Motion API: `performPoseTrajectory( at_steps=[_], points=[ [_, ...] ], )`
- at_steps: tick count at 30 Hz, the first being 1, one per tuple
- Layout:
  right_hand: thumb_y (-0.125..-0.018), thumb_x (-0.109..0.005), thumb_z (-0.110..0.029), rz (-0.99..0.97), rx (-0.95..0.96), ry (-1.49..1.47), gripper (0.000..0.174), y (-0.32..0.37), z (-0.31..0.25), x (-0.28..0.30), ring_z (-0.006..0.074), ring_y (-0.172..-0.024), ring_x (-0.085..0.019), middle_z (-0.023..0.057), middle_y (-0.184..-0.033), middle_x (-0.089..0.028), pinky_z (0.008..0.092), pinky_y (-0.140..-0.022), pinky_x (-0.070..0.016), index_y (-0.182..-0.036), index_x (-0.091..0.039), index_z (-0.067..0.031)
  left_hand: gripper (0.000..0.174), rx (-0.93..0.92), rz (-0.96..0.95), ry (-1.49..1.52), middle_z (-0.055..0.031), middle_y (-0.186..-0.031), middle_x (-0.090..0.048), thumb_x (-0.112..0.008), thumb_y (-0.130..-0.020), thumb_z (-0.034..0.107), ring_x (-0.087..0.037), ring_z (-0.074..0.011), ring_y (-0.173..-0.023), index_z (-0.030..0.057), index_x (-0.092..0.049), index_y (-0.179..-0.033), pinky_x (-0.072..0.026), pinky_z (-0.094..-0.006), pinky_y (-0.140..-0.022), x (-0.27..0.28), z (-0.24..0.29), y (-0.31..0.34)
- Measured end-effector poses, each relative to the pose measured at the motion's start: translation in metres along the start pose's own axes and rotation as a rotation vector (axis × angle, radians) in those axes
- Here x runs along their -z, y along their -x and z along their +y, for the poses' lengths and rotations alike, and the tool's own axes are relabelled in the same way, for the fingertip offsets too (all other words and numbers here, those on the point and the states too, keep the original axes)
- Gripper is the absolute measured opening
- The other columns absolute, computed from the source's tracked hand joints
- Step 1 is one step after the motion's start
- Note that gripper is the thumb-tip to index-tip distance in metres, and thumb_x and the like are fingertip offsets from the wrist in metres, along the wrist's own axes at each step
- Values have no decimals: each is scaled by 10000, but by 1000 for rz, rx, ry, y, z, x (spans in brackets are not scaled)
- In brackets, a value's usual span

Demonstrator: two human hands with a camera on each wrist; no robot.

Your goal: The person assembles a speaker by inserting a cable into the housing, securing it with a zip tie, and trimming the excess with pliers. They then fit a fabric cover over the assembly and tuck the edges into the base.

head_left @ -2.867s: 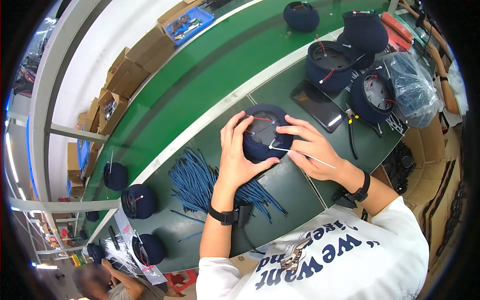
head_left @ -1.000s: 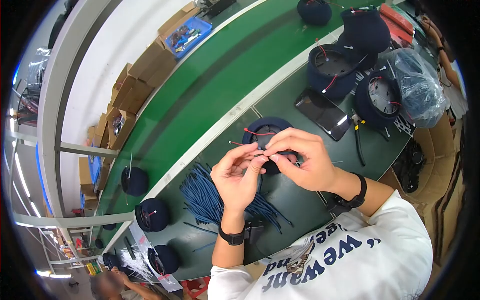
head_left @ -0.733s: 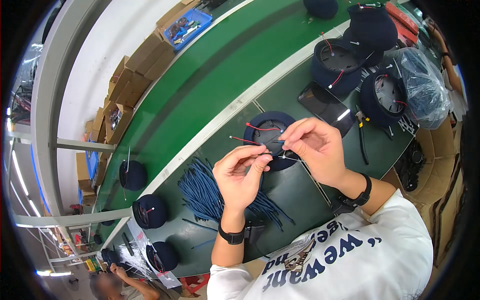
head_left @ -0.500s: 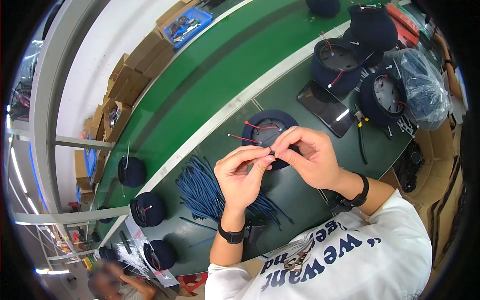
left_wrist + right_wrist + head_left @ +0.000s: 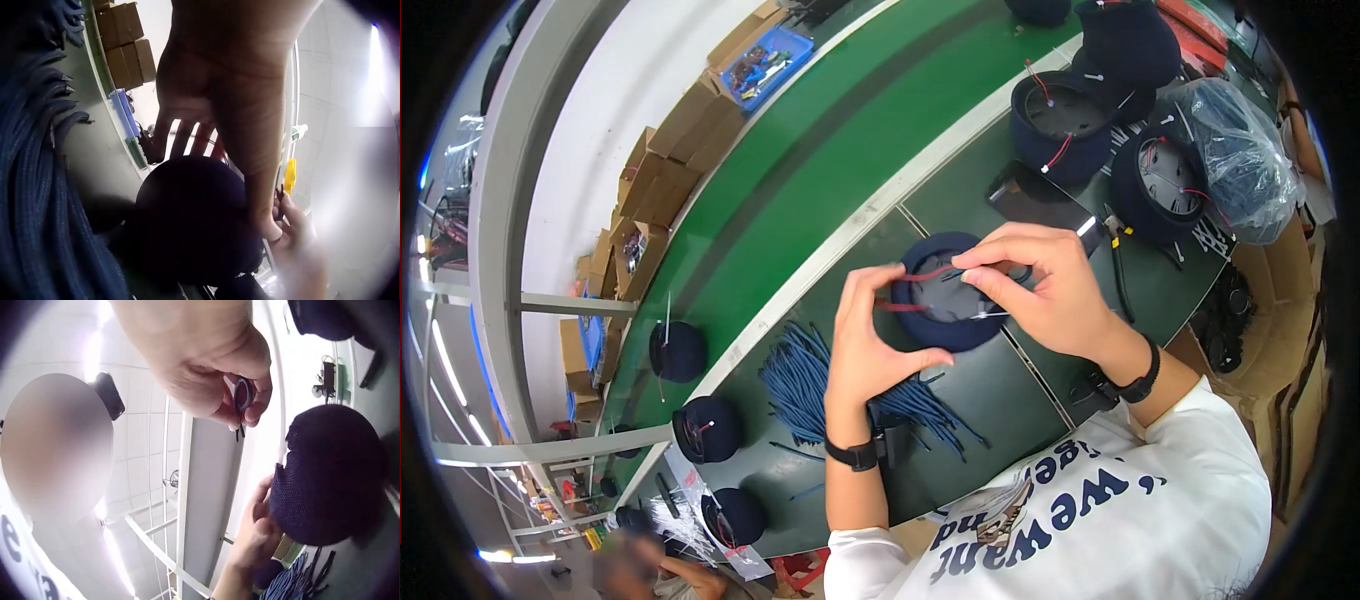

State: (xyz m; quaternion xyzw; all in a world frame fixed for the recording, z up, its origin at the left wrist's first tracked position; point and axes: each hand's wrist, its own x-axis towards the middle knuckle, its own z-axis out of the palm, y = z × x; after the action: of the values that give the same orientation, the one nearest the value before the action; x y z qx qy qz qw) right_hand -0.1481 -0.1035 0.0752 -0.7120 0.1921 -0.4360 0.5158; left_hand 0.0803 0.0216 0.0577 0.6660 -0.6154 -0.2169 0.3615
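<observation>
A round navy fabric-covered housing stands on the table with its grey hollow underside up. Red wires come out of it, and a white cable tie sticks out at its right edge. My left hand holds its left side, fingers at the far rim and thumb along the near side. Between thumb and fingers my right hand pinches a short dark blue cord, doubled into a loop with both ends together, above the housing. Left of it lies a bundle of blue cords.
A phone and yellow-marked pliers lie to the right. Several similar housings stand behind them, near a clear plastic bag. A green conveyor belt runs along the far side. Cardboard boxes line the wall.
Both hands worked together on the small cord over the housing. Now the left hand has let go of the cord and spread onto the housing's side, while the right keeps the looped cord.
</observation>
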Motion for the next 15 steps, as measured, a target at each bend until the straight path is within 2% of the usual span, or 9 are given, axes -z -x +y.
performPoseTrajectory(
  at_steps=[1,2,5,6,9,10,13,15],
  points=[
    [-938,-752,7,-6,1,23,161,2,-2,6,171,-779,-744,128,-959,-776,290,-684,-569,-1090,-805,8,1171,19,-43,-46,-210,-1538,-568,-1079,-411,409,-587,-373,-1370,87,-612,-1435,-534,-452,-1065,4,6,3],
    [-921,-752,2,-22,41,119,142,2,-7,13,204,-734,-729,133,-930,-764,303,-663,-562,-1054,-799,7,1263,-35,-59,-51,-212,-1543,-549,-1093,-369,424,-591,-374,-1371,68,-573,-1464,-494,-459,-1108,7,7,3],
    [-892,-749,1,-242,-54,251,132,9,-24,31,253,-718,-724,146,-912,-751,324,-648,-560,-1018,-788,0,1243,-143,-173,31,-225,-1608,-470,-1084,-389,375,-550,-420,-1415,127,-557,-1486,-499,-501,-1130,-13,6,-3],
    [-870,-742,5,-287,-116,265,117,11,-31,31,283,-718,-723,150,-874,-735,356,-627,-555,-984,-765,-3,1243,-107,-190,158,-239,-1611,-454,-1079,-399,335,-512,-432,-1453,143,-541,-1503,-458,-530,-1174,-25,7,-4],
    [-858,-737,8,-344,-168,251,119,18,-30,30,297,-730,-731,142,-844,-730,386,-619,-554,-976,-745,-5,1209,-201,-137,205,-248,-1619,-441,-1071,-420,295,-503,-446,-1451,146,-547,-1500,-442,-546,-1180,-41,1,-3],
    [-858,-743,-18,-377,-184,285,89,18,-32,30,314,-750,-738,135,-827,-730,403,-640,-567,-945,-724,-10,1182,-238,-97,173,-261,-1621,-435,-1048,-429,237,-505,-483,-1427,173,-553,-1501,-443,-573,-1161,-43,3,-3],
    [-865,-748,-41,-421,-139,414,77,27,-29,31,331,-763,-737,129,-842,-729,420,-668,-580,-937,-725,-27,1189,-419,56,-104,-304,-1598,-459,-1041,-400,236,-526,-498,-1407,158,-546,-1478,-452,-582,-1143,-43,9,-5],
    [-870,-745,-48,-458,-100,463,91,31,-25,30,335,-779,-737,121,-871,-725,436,-682,-585,-959,-724,-40,1175,-468,118,-163,-301,-1599,-461,-1039,-415,246,-513,-505,-1408,202,-543,-1479,-437,-593,-1138,-40,13,-5]
  ],
)
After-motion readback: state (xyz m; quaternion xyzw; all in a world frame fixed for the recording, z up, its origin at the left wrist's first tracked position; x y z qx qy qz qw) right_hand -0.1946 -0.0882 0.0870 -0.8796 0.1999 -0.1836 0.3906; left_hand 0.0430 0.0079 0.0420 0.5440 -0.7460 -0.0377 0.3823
